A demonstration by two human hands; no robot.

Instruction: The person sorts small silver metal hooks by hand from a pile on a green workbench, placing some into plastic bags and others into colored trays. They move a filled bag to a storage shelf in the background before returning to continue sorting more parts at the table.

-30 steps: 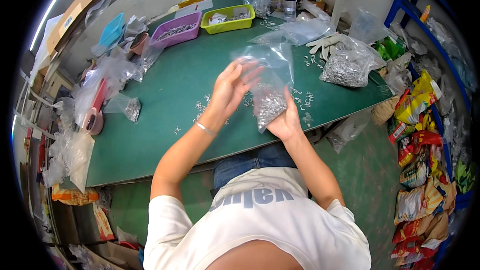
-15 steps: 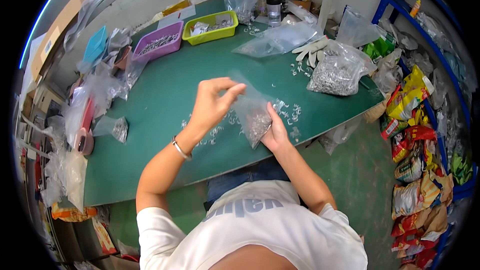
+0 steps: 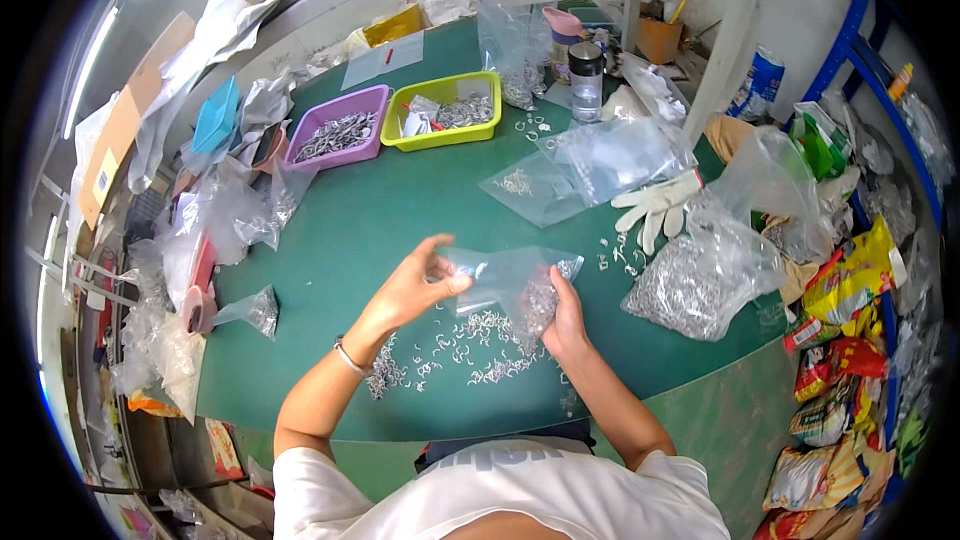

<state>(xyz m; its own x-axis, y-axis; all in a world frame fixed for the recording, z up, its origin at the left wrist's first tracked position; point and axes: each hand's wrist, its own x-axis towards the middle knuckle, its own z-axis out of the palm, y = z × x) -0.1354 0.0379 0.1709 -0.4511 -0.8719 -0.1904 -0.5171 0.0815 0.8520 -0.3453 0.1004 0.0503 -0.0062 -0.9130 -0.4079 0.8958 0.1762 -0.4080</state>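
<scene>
A clear plastic bag [image 3: 508,278] lies sideways between my hands above the table, small silvery metal pieces gathered in its right end. My right hand [image 3: 568,318] grips that filled end, thumb on top. At the bag's flat, unfilled end, the thumb and curled fingers of my left hand [image 3: 415,287] close on the plastic; the exact contact is partly hidden. Beneath the bag, loose curved metal pieces [image 3: 490,325] are scattered over the green table [image 3: 330,360].
A purple basket [image 3: 382,130] and a yellow-green basket [image 3: 388,136] of metal parts stand at the back. To the right lie a large filled bag [image 3: 690,285] and white gloves [image 3: 655,205]. A small filled bag [image 3: 262,312] rests at left, a bottle [image 3: 586,90] behind.
The bag has swung from hanging upright to lying nearly level. My left hand has lowered to its unfilled end, while my right hand keeps the filled end. The view has tipped upward.
</scene>
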